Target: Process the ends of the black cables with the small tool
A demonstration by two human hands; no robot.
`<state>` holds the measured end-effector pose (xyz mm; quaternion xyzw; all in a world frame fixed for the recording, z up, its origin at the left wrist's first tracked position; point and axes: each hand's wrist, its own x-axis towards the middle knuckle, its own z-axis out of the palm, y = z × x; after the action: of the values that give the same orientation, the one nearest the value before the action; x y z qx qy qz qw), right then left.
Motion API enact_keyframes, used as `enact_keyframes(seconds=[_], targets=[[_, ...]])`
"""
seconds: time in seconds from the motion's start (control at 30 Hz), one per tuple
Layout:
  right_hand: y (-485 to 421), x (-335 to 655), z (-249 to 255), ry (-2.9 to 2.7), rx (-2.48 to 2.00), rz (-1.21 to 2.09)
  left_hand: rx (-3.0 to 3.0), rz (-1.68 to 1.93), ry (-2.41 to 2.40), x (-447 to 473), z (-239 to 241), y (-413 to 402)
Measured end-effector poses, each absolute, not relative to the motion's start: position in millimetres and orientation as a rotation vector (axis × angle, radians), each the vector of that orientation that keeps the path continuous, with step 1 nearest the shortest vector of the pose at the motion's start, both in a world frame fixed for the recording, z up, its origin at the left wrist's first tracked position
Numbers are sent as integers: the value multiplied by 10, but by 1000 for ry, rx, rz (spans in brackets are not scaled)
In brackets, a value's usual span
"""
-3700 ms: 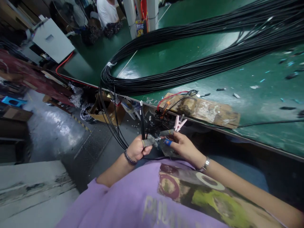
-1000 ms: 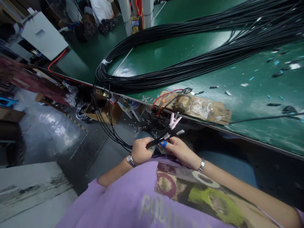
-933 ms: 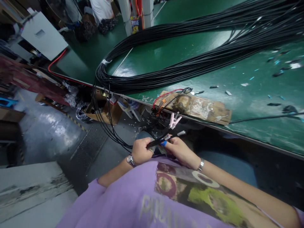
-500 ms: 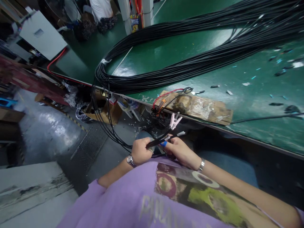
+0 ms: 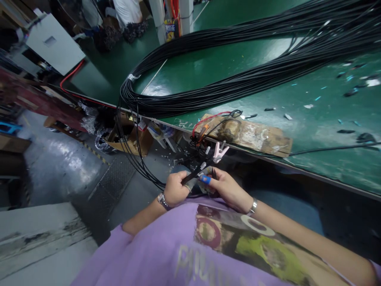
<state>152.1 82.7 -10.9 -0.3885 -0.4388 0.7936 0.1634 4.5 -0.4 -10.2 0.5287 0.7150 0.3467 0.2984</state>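
- Compared with half a second ago, the black cable ends (image 5: 194, 174) tilt slightly higher, and their white tips are clear of the right hand (image 5: 226, 189).
- The left hand (image 5: 174, 190) is fisted around these cables, which point to 1 o'clock towards the pink clip (image 5: 219, 151).
- The right hand is half curled, its blue-taped fingertip (image 5: 205, 179) just beside the cables. I cannot tell whether it pinches anything.

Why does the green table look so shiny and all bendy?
Head view: lamps glare white on the glossy table; the wide lens bows its edge and the cables; the far right is a bit smeared; the left hand and right hand look fairly sharp.
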Motion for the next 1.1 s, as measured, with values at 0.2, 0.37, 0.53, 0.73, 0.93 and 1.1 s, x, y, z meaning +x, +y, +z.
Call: enact_keyframes(seconds=[0.2, 0.37, 0.53, 0.73, 0.93, 1.1], targets=[[850, 1524, -102, -1111, -1063, 2402, 1234, 969, 1805, 57, -100, 1], [918, 1553, -120, -825, -970, 2757, 902, 955, 1548, 77, -83, 48], [962, 1537, -75, -1066, -985, 2650, 757, 859, 1375, 33, 3, 96], [954, 1566, -21, -1228, -894, 2284, 751, 968, 1373, 10, 39, 104], [924, 1578, -69, -1438, -897, 2146, 738, 922, 1356, 7, 18, 86], [910, 1552, -71, -1437, -933, 2130, 729, 910, 1319, -35, -1, 74]])
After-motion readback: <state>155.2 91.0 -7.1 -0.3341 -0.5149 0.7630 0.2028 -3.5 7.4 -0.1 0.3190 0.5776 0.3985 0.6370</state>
